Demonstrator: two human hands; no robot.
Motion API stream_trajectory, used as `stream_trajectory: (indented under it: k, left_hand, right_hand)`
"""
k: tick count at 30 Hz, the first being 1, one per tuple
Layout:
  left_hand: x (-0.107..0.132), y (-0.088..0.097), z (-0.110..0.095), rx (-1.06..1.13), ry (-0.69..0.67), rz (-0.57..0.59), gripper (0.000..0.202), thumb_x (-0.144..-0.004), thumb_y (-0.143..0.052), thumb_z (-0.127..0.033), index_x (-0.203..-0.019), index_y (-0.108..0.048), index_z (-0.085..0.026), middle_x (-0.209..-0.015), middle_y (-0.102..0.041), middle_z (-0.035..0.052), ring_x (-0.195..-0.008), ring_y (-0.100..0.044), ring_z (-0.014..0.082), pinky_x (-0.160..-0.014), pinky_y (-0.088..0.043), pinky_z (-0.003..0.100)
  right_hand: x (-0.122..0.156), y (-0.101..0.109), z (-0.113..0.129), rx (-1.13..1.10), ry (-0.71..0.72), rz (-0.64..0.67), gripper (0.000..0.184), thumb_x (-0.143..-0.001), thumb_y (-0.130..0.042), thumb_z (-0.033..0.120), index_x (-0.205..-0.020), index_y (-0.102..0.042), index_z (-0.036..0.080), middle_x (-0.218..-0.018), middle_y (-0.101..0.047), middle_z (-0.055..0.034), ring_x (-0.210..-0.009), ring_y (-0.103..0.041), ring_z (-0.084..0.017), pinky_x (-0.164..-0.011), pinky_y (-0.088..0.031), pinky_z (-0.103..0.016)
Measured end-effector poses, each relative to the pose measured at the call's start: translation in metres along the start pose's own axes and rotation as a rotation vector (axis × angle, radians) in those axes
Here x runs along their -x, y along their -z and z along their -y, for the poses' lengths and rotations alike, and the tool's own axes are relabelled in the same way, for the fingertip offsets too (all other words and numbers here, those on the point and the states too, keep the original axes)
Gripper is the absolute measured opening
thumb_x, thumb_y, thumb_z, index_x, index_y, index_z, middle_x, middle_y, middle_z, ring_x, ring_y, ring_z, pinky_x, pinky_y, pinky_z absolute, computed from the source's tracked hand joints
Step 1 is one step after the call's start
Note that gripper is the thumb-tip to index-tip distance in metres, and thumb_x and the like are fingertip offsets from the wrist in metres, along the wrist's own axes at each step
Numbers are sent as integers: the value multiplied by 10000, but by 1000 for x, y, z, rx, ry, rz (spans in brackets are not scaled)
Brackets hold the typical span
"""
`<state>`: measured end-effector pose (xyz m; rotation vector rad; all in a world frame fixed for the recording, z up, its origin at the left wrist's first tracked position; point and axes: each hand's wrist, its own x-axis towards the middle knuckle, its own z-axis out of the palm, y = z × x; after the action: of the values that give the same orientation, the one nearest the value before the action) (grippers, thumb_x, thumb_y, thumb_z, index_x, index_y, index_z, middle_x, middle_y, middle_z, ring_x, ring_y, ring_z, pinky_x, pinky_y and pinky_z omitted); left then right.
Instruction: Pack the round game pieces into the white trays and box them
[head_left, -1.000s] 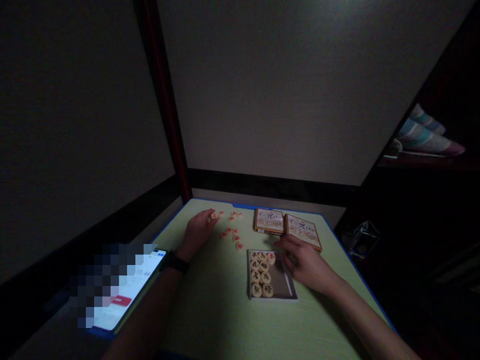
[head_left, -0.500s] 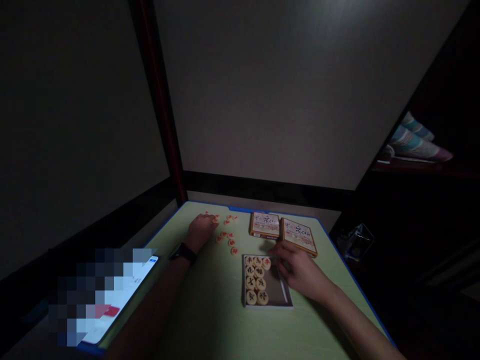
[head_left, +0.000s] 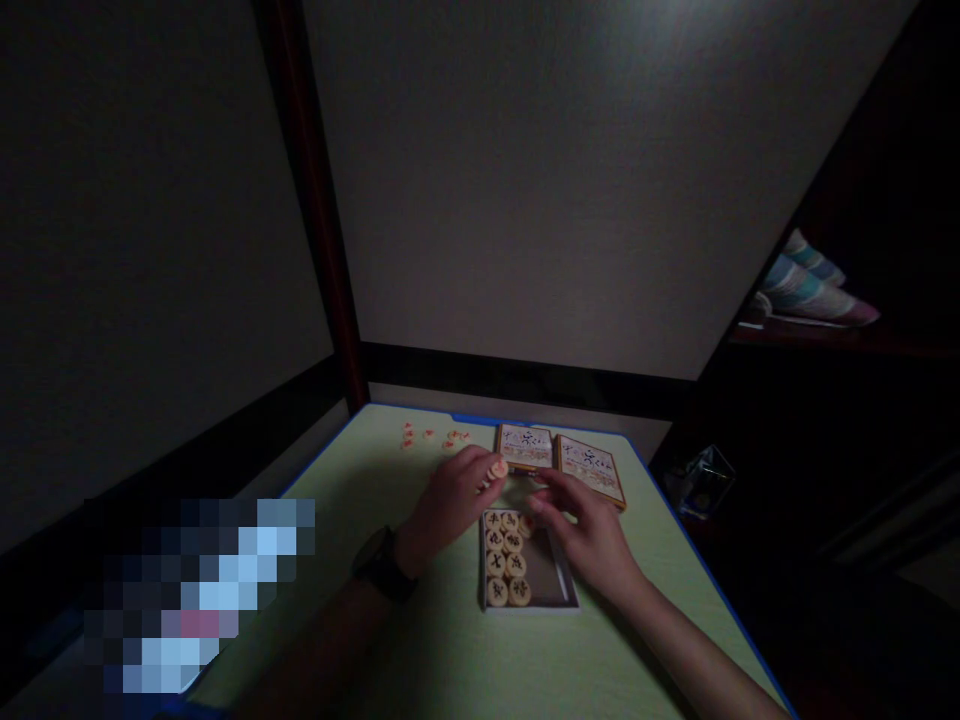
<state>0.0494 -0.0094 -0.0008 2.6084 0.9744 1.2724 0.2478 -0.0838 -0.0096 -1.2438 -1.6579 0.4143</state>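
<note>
My left hand (head_left: 450, 500), with a dark watch on its wrist, is closed around a few round Chinese chess pieces (head_left: 498, 469); red marking shows on the front one. It hovers just left of an open box (head_left: 566, 604). Inside the box, pieces with black characters (head_left: 496, 565) fill the left side, and one red-marked piece (head_left: 527, 524) lies at the top by my right hand. Over the box's right edge is my right hand (head_left: 589, 525), thumb and index finger apart, nothing visible between them. Several red pieces (head_left: 429, 434) lie scattered at the table's far left.
Two flat boxes with printed lids (head_left: 525, 442) (head_left: 590, 468) lie at the back right of the green table (head_left: 405, 660). A pixelated phone (head_left: 199, 625) is at the left edge. Walls stand behind; a clear container (head_left: 705, 482) is beyond the right edge.
My left hand has come from the scattered red pieces rightward to the open box, now carrying pieces. My right hand stays by the box. The view has shifted slightly.
</note>
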Motion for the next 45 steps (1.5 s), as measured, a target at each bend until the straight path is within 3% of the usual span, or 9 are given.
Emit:
stream_trajectory:
  k: [3,7,12,16,19,23,27,34,45]
  left_hand:
    - [9,-10,-30,69,-58,42,287,-827,-614,-85,-1088,-654,-196,-1006,-677,43,-916,-665,156,-831,-563,259]
    - [18,-18,-42,70,-67,79,285,-831,-589,-76,-1089,-636,-187,-1001,-678,42,-912,-673,166,-836,-578,287]
    - [18,-21,-38,96,-16,89,308,-850,-597,-94,-1135,-606,-210,-1004,-701,34,-908,-681,164,-858,-573,289]
    - [15,-19,-31,136,40,74,242,-881,-596,-140,-1114,-621,-203,-988,-714,39,-900,-688,165,-853,-565,280]
    - [15,-18,-23,130,46,75,223,-912,-554,-158,-1115,-636,-201,-1034,-720,53,-949,-687,177,-884,-556,299]
    - [17,-20,-10,135,63,80,265,-913,-546,-157,-1150,-644,-221,-1085,-721,54,-984,-680,182,-923,-545,321]
    - [19,-23,-4,139,93,81,262,-905,-551,-145,-1134,-653,-220,-1078,-723,51,-985,-678,179,-928,-541,311]
    - [19,-22,-5,120,73,144,260,-885,-557,-104,-1098,-667,-206,-1072,-727,52,-997,-675,177,-920,-543,312]
    - [17,-22,-6,159,92,148,256,-900,-552,-127,-1097,-699,-200,-1084,-746,64,-995,-692,183,-937,-548,332]
  right_hand:
    - [2,-7,3,-169,-74,70,383,-858,-664,350,-1206,-628,196,-1032,-756,-77,-911,-726,-226,-827,-578,-356]
    - [3,-7,6,-71,-100,77,259,-861,-630,294,-1089,-680,182,-999,-765,-81,-898,-726,-238,-814,-569,-353]
    - [1,4,13,127,4,199,317,-939,-504,267,-1228,-589,168,-1022,-746,-96,-897,-707,-218,-807,-535,-326]
    - [-6,20,11,298,8,212,220,-951,-453,256,-1075,-611,166,-890,-711,-78,-804,-665,-202,-732,-507,-306]
    - [-9,28,10,394,36,215,158,-919,-478,193,-1001,-607,157,-960,-663,-102,-845,-634,-200,-756,-496,-310]
    - [-7,29,17,495,94,370,99,-916,-517,167,-905,-615,163,-959,-629,-94,-835,-614,-189,-734,-481,-289]
    - [-2,22,23,666,102,496,92,-920,-536,167,-927,-628,163,-892,-658,-70,-762,-624,-184,-659,-443,-270]
    - [3,9,21,884,189,533,150,-880,-541,99,-928,-676,142,-862,-699,-108,-818,-649,-221,-710,-451,-296]
    - [-1,12,11,819,135,488,105,-863,-568,129,-840,-661,170,-908,-632,-79,-799,-631,-195,-670,-446,-266]
